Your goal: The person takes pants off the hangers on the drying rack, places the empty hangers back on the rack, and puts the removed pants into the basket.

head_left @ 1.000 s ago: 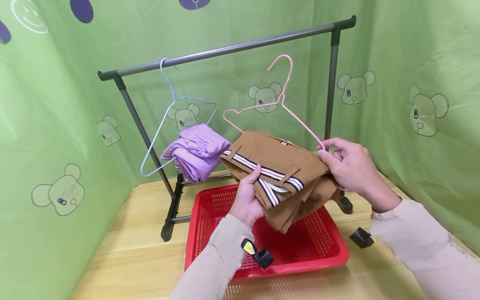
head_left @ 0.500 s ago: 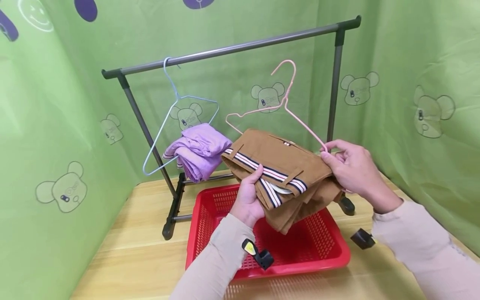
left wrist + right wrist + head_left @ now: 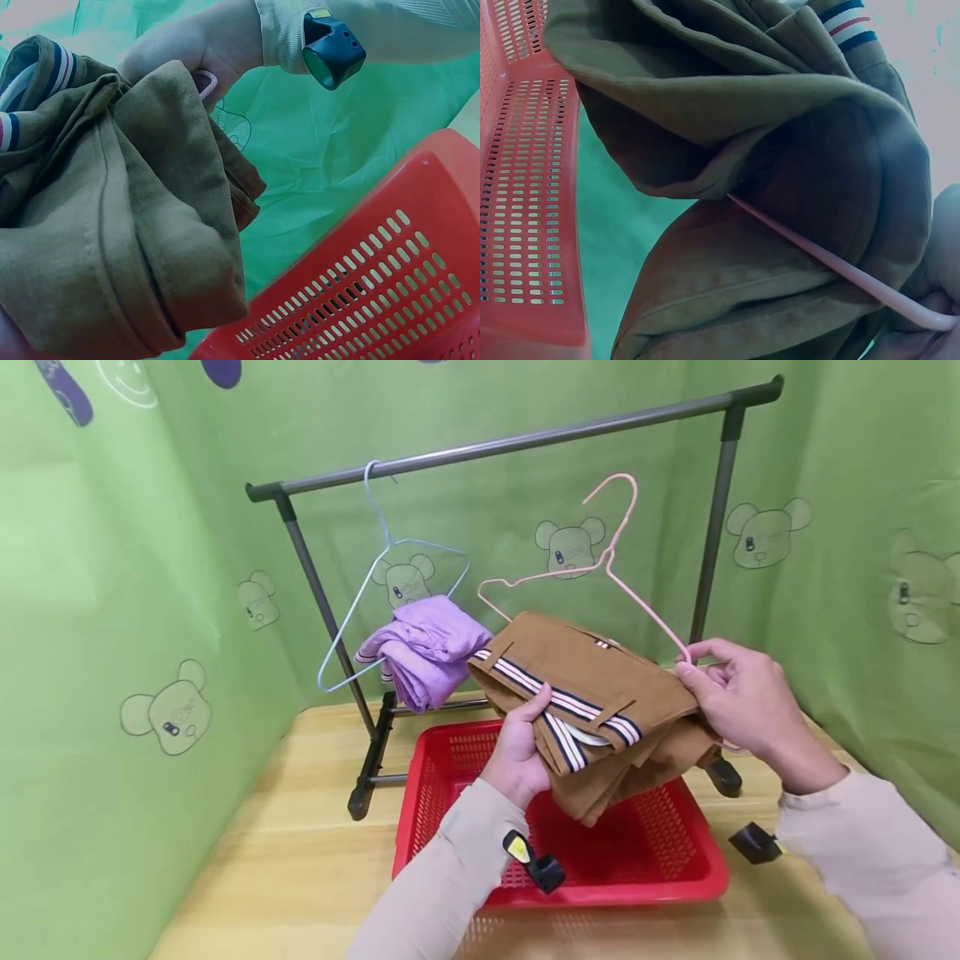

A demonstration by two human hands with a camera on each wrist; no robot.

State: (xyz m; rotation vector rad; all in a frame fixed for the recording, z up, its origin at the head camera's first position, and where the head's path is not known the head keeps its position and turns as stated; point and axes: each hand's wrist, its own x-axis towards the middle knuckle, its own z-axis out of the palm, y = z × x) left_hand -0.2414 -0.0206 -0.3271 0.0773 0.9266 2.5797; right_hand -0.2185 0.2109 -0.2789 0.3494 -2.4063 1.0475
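Observation:
Brown trousers (image 3: 592, 668) with belt loops and a striped waistband lie folded over a pink clothes hanger (image 3: 651, 608), whose hook points up and is free of the rail. My left hand (image 3: 517, 752) grips the trousers from the near side, thumb on top of the striped band and fingers hidden beneath. At the hanger's right corner, my right hand (image 3: 738, 697) pinches the pink wire between thumb and forefinger. In the right wrist view the hanger's lower bar (image 3: 840, 266) runs into the folds of the brown cloth (image 3: 705, 112).
A grey metal clothes rack (image 3: 517, 442) stands behind. From its rail hangs a blue hanger (image 3: 351, 606) carrying folded purple clothing (image 3: 431, 647). Under my hands a red perforated basket (image 3: 712, 885) sits on the wooden table (image 3: 262, 860). Green printed cloth (image 3: 480, 518) encloses the space.
The head view has shifted, so rack, basket and hands all appear further right. Both hands keep their hold on the trousers and pink hanger.

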